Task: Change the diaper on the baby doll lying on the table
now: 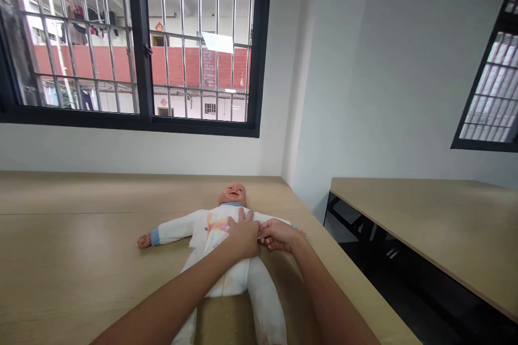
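Note:
A baby doll (233,194) lies on its back on the table, head away from me and arms spread. It wears a white top (216,223) with a blue collar and cuffs and an orange-pink print on the chest, plus white trousers (265,294). My left hand (245,237) rests on the chest with its fingers spread over the cloth. Right beside it, my right hand (279,234) is closed in a pinch at the side edge of the top, below the doll's arm. What exactly lies between those fingertips is partly hidden.
The wooden table (73,264) meets the wall at the back, and its right edge runs close to my right forearm. Across a gap stands a second table (437,226). A barred window (198,43) is above the back edge.

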The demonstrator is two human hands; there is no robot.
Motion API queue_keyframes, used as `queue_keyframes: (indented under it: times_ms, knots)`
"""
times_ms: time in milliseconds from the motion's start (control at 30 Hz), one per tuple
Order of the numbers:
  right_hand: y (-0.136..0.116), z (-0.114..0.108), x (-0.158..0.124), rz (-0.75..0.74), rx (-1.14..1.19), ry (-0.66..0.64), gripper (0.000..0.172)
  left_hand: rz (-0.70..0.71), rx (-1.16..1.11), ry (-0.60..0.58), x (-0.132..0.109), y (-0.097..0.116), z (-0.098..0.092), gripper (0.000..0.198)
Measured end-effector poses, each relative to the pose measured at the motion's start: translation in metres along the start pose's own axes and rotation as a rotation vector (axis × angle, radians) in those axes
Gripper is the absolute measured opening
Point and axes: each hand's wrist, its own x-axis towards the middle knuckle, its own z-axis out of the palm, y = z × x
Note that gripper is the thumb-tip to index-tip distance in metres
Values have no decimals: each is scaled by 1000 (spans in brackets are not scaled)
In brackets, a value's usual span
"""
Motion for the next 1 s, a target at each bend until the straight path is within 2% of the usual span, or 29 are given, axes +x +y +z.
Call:
queue_keyframes:
  times_ms: [233, 300, 433, 533, 700, 867, 1000]
  knots:
    - [11, 23, 19, -7, 165, 34, 8, 5, -19, 42, -3, -1, -4, 47]
    - [11, 25, 19, -6, 192, 36, 8, 46, -68, 33, -1, -10, -6, 45]
    - [4, 18, 10, 9, 201, -22, 7, 213, -330, -65, 2, -43, -11, 47]
    - [-2, 10, 1, 11, 197, -50, 9, 197, -386, -55, 2, -59, -10, 48]
    - [-8, 9, -3, -10, 231, -25, 5, 182, -246, -52, 3, -53, -1, 50]
    - [-5, 24, 7, -31, 278, -38, 5, 192, -193, 4, 5, -45, 2, 36]
    - [-4, 36, 12, -95, 326, -25, 8, 192, -223, 68, 2, -44, 1, 41]
